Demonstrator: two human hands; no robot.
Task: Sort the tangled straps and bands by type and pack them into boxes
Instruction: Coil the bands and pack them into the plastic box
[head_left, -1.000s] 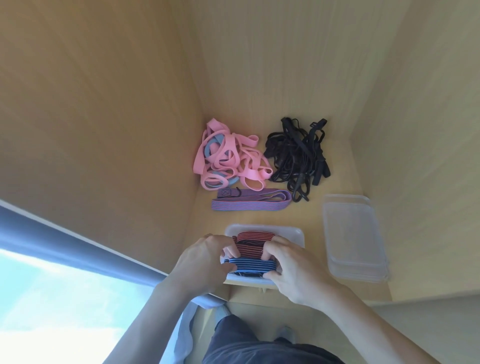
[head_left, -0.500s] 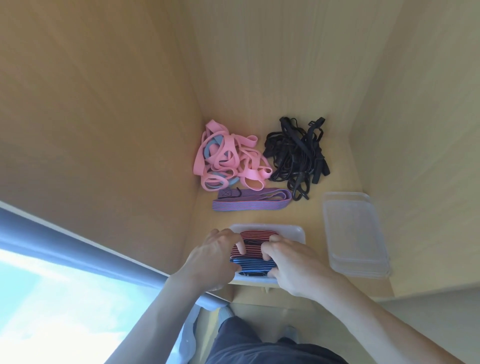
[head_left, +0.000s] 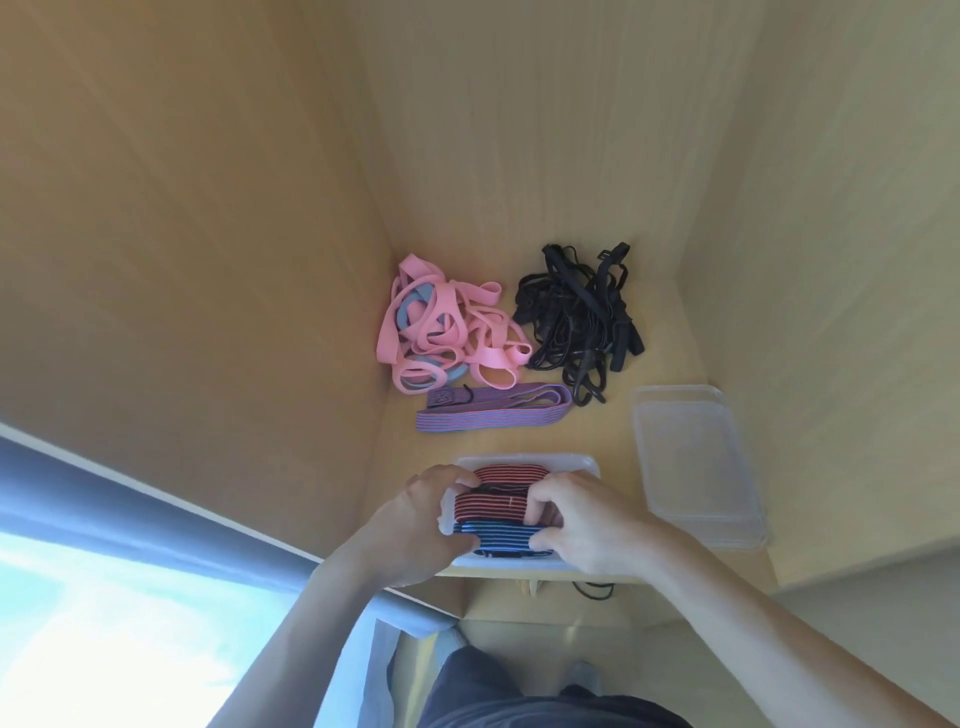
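Fingers (head_left: 543, 496) of the left hand (head_left: 415, 519) and right hand (head_left: 589, 525) curl around opposite ends of the striped bands (head_left: 493, 506) lying in the clear box (head_left: 524, 459).

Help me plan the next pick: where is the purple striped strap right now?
Head view, centre: the purple striped strap lies on the shelf between the pink bands behind it and the clear box nearer the person.

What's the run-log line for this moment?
step: packing striped straps into box | left hand: grips them | right hand: grips them | unsorted: purple strap, pink bands, black straps
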